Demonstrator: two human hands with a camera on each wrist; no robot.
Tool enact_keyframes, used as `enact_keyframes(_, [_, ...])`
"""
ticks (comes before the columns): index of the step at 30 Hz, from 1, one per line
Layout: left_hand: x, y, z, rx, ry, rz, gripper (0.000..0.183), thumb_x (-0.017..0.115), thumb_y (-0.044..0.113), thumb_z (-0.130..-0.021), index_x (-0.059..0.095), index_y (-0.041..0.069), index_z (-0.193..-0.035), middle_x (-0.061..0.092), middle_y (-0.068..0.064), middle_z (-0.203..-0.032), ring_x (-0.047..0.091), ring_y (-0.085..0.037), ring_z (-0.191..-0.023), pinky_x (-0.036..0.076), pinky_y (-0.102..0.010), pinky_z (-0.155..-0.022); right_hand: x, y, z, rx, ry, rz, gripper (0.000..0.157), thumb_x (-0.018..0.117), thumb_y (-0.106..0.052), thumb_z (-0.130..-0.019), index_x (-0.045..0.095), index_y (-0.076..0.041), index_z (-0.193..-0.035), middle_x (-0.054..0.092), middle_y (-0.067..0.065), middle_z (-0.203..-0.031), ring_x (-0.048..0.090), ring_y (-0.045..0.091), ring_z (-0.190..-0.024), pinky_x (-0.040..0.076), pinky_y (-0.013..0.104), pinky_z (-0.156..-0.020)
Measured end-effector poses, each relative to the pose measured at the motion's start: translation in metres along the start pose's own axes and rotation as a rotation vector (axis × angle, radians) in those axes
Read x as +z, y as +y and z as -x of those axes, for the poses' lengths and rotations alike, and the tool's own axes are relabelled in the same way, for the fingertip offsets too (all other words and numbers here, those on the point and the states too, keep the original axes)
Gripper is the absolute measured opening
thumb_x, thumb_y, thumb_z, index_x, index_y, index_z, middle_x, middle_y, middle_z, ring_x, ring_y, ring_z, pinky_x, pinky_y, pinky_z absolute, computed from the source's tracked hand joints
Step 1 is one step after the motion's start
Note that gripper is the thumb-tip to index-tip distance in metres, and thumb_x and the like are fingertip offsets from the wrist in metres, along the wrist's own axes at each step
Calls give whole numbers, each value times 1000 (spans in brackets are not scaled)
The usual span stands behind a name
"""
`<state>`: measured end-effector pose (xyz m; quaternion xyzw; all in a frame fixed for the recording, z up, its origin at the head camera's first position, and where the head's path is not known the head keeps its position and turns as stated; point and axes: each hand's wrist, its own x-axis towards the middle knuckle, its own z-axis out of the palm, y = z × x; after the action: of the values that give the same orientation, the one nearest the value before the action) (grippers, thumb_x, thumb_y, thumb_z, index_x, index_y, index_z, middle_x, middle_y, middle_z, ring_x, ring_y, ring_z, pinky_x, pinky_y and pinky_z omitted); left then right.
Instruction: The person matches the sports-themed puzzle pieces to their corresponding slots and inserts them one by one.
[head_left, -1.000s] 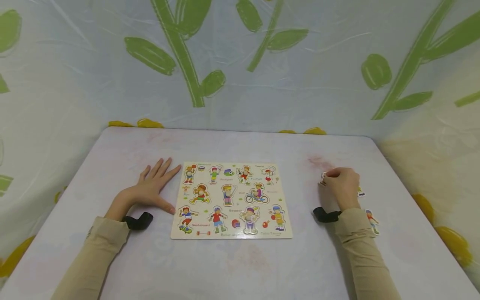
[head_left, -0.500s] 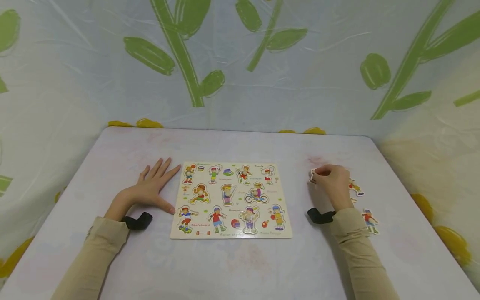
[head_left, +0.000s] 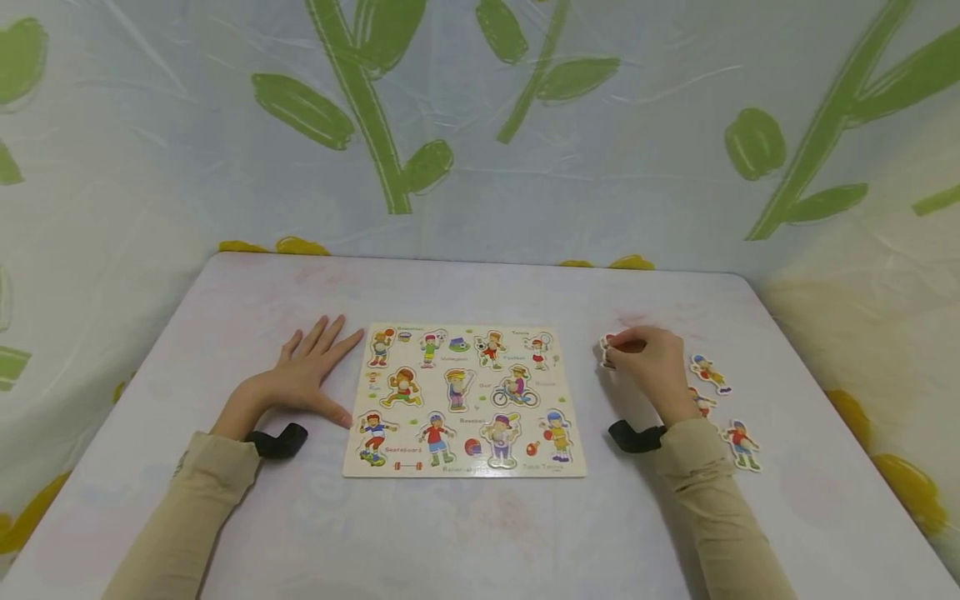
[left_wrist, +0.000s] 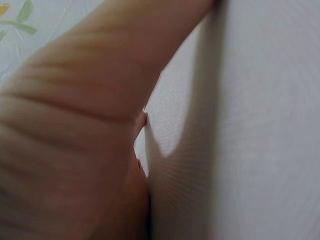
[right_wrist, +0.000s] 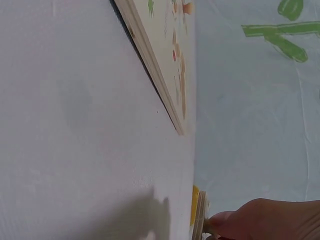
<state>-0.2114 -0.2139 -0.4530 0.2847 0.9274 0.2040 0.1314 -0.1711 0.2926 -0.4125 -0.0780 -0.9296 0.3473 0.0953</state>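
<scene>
Right of the puzzle board (head_left: 432, 390), my right hand (head_left: 654, 367) pinches a figure piece (head_left: 605, 352); left, my empty left hand (head_left: 306, 382) lies splayed. Seemingly a placing step, next needing alignment.

**Sheet-Walled Table Nook, Wider Setting Hidden**

The place is a screened-in table station with the look of a small filming booth. A pale, creased sheet (head_left: 562, 200), printed with green stems and leaves (head_left: 303, 112), hangs beyond the far edge of the white table (head_left: 420, 542) and runs down its left and right sides, yellow shapes (head_left: 302, 247) showing at the tabletop's rim. Black mounts (head_left: 282, 442) sit at the person's wrists. The sheet hides the surroundings; whether home, lab or office cannot be told.
</scene>
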Motion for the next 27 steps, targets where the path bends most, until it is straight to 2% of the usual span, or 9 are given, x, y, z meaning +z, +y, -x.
enact_keyframes(5, [-2, 3, -1, -26, -30, -23, 138, 79, 76, -57, 13, 13, -160, -12, -19, -164, -18, -40, -148, -12, -64, -111, 5, -5, 2, -77, 15, -45, 12, 73, -2, -83, 71, 1, -94, 68, 16, -95, 66, 25, -79, 49, 16, -61])
enact_keyframes(13, [-2, 3, -1, -31, -30, -41, 137, 79, 75, -58, 13, 13, -160, -11, -19, -164, -17, -41, -148, -11, -65, -111, 11, -15, 4, -178, 16, -94, 9, 74, 3, -81, 69, 1, -88, 69, 15, -89, 68, 26, -80, 49, 15, -61])
enact_keyframes(22, [-4, 5, -1, -15, -23, -23, 136, 80, 73, -59, 14, 12, -160, -10, -20, -164, -17, -42, -148, -11, -65, -111, 13, -27, 10, -279, 7, -132, 14, 75, 6, -79, 64, -1, -81, 67, 11, -82, 67, 23, -77, 48, 13, -61])
enact_keyframes(27, [-4, 6, 0, -7, -14, -22, 135, 81, 71, -59, 15, 10, -160, -9, -21, -164, -16, -43, -148, -10, -66, -111, 14, -35, 13, -313, 9, -144, 16, 75, 7, -78, 63, -3, -79, 67, 9, -80, 68, 21, -76, 53, 21, -66])
